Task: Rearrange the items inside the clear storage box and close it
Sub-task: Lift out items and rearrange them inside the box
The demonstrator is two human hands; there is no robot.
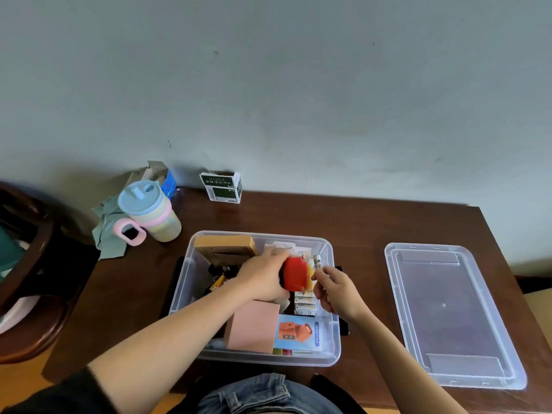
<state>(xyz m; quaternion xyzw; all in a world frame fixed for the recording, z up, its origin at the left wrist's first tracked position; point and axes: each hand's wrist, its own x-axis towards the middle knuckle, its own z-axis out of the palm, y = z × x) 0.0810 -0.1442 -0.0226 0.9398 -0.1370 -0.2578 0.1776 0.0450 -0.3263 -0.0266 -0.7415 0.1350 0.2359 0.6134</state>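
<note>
Clearly the clear storage box [260, 358] sits at the desk's [358, 228] near edge, straight ahead at twelve o'clock, with its lid [454, 318] lying flat at three o'clock, well apart. Inside, a wooden box [224, 243] leans at eleven o'clock, a pink block [252, 324] and mini fan carton [300, 331] fill six o'clock. The left hand [263, 279], grip clenched around a red item [295, 274], should lower it upright into the gap at one o'clock. The right hand [336, 289], fingers loosely curled beside a white tube [317, 260], seems released; steady the neighbours with it.
</note>
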